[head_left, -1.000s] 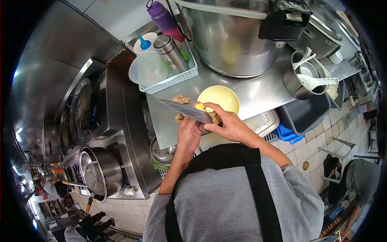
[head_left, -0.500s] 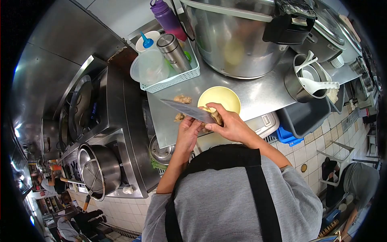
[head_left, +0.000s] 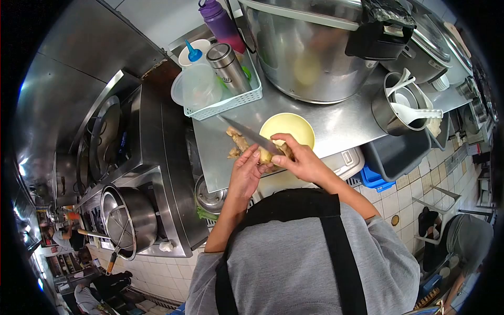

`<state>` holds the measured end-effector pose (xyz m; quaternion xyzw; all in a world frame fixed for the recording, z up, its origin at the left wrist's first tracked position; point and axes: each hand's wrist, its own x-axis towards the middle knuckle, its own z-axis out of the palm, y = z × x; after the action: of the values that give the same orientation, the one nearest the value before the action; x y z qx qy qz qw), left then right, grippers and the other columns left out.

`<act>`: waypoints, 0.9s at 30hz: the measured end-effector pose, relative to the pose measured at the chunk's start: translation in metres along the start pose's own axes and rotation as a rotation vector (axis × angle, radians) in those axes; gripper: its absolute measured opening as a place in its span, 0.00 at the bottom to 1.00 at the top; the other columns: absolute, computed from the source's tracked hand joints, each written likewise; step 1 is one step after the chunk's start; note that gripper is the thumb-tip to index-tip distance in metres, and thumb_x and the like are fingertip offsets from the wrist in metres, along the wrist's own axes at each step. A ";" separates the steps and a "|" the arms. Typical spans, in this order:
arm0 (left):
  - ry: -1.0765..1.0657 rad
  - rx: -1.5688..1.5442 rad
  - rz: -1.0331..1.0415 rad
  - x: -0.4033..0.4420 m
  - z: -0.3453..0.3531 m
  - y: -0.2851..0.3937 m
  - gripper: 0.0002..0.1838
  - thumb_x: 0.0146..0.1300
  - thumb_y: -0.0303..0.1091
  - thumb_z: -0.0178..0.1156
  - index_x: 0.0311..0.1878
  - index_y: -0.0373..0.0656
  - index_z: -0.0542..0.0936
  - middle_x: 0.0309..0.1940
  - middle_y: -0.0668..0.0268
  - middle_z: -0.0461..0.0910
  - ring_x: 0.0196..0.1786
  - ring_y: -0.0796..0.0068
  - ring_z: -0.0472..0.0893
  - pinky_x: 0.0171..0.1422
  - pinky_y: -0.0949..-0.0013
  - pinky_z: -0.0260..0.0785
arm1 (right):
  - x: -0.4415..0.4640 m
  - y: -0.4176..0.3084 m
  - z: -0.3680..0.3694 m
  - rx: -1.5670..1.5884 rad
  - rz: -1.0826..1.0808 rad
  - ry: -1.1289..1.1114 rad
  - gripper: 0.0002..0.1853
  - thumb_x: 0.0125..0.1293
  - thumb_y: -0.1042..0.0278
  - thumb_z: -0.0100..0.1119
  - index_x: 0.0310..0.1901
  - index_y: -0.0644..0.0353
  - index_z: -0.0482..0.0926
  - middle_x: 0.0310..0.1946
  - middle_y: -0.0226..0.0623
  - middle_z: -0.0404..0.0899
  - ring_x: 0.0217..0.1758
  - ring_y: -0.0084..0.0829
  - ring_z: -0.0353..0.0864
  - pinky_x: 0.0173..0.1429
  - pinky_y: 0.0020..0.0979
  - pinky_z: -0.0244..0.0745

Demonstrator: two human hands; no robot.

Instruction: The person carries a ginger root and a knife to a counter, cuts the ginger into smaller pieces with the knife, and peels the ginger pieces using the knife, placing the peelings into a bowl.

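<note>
My left hand (head_left: 245,172) pinches a piece of ginger (head_left: 265,156) whose yellow flesh shows. In my right hand (head_left: 298,160) is a knife (head_left: 245,131), its wide blade pointing to the upper left, above the ginger. The knife's handle is hidden by my fingers, and a brown piece shows beside them. Just behind my hands sits a yellow bowl (head_left: 287,127). More unpeeled ginger (head_left: 239,143) lies on the steel table (head_left: 210,157) to the left of the blade.
A light basket (head_left: 226,107) with bottles stands at the back left, a large steel pot (head_left: 310,68) behind the bowl. To the right are a steel container (head_left: 386,116) with ladles and a grey bin (head_left: 401,152). A stove pot (head_left: 142,223) stands left; people are farther off.
The knife blade has swung to a steeper angle, its tip now farther from me. More of the ginger in my left hand and on the table shows.
</note>
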<state>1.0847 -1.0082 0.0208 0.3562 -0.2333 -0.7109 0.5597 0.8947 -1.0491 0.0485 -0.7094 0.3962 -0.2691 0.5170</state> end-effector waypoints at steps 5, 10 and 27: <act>0.001 -0.007 0.002 0.002 -0.005 -0.002 0.16 0.69 0.31 0.51 0.57 0.37 0.72 0.50 0.63 0.78 0.49 0.73 0.80 0.52 0.67 0.76 | -0.004 -0.007 0.002 -0.014 -0.015 0.016 0.28 0.65 0.56 0.59 0.63 0.53 0.62 0.26 0.38 0.74 0.29 0.29 0.74 0.36 0.31 0.69; -0.043 0.097 -0.017 0.002 -0.009 -0.004 0.15 0.70 0.32 0.50 0.57 0.37 0.72 0.50 0.62 0.78 0.49 0.72 0.80 0.49 0.68 0.77 | 0.002 0.000 0.002 0.032 0.037 0.022 0.28 0.65 0.47 0.56 0.58 0.55 0.63 0.25 0.43 0.76 0.25 0.36 0.77 0.32 0.35 0.71; 0.104 -0.115 0.003 0.000 0.014 -0.002 0.21 0.69 0.32 0.52 0.63 0.36 0.67 0.52 0.60 0.77 0.48 0.72 0.81 0.50 0.70 0.77 | -0.008 -0.019 0.004 -0.178 -0.009 -0.023 0.43 0.59 0.49 0.63 0.69 0.57 0.52 0.37 0.56 0.80 0.43 0.54 0.80 0.50 0.42 0.73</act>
<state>1.0730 -1.0082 0.0280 0.3595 -0.1632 -0.7028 0.5918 0.8992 -1.0373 0.0649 -0.7575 0.4093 -0.2268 0.4552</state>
